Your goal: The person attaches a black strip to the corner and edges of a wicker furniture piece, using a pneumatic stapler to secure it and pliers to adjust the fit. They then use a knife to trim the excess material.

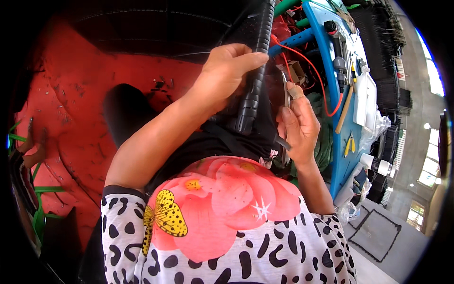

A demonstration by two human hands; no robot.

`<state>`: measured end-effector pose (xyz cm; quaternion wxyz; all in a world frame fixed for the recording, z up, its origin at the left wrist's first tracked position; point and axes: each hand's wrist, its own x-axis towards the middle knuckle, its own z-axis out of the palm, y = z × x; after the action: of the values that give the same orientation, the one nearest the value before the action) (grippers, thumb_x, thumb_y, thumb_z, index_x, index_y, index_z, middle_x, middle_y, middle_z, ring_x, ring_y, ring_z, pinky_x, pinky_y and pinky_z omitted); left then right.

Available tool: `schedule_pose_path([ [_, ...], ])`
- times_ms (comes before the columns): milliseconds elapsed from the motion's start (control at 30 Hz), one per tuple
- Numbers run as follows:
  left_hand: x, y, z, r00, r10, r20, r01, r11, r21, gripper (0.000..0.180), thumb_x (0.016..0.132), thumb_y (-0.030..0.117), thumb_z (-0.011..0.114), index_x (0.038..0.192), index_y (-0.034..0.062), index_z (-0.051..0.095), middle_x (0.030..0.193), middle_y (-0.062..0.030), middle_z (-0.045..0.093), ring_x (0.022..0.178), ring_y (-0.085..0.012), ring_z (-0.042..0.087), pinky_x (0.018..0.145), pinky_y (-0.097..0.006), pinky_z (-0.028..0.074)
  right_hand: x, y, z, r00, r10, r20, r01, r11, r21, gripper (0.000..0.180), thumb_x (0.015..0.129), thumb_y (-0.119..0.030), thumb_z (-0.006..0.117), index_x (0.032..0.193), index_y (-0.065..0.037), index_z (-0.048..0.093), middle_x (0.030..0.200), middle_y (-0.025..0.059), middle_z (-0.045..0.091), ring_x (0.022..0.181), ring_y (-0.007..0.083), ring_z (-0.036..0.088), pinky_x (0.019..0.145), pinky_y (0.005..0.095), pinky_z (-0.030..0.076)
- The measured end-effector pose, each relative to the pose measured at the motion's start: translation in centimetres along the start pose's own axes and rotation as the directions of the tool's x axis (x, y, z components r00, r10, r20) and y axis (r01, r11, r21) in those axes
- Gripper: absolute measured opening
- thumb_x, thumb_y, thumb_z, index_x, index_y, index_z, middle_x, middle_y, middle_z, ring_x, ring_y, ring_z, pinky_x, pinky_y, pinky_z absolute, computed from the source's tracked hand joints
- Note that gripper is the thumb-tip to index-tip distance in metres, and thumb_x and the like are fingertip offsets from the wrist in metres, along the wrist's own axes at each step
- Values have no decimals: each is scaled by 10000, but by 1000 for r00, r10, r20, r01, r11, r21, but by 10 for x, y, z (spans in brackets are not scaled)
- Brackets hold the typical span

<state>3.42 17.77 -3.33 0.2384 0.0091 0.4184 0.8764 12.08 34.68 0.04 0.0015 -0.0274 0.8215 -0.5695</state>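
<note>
A long black rod [258, 71], ringed with bands and looking wrapped, leans across my lap with its lower end near my waist. My left hand [224, 68] is closed at the rod's upper part, its thumb pressed along the side; its other fingers are partly hidden. To the right of the rod my right hand [300, 120] is closed on a slim tool with a silver blade [286, 92], its dark end showing below the palm. The tool's exact kind is hard to make out. Pale tape is wrapped round one of my right fingertips.
At the right a blue table [336, 161] bears a black-and-grey power tool [338, 61] with a red hose [326, 102], a wooden stick [345, 109], yellow-handled pliers [349, 145] and a white tray [365, 102]. Dark scraps litter the red floor [71, 132] at the left.
</note>
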Motion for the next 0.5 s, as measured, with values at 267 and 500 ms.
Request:
schedule_pose_path([
  [267, 9, 28, -4, 981, -192, -23, 190, 930, 316, 512, 859, 517, 416, 829, 29, 566, 665, -39, 577, 461, -108, 488, 402, -234, 371, 2, 24, -10, 999, -31, 29, 27, 991, 133, 365, 901, -66, 475, 1254, 4, 413, 681, 23, 509, 437, 18, 375, 400, 155, 305],
  [500, 4, 12, 17, 997, 36, -74, 1, 890, 457, 261, 808, 257, 595, 855, 2, 565, 695, 11, 536, 574, -47, 484, 522, -196, 402, -2, 39, -15, 999, -17, 36, 10, 983, 184, 361, 894, -63, 483, 1244, 2, 428, 677, 23, 505, 437, 26, 385, 404, 168, 312],
])
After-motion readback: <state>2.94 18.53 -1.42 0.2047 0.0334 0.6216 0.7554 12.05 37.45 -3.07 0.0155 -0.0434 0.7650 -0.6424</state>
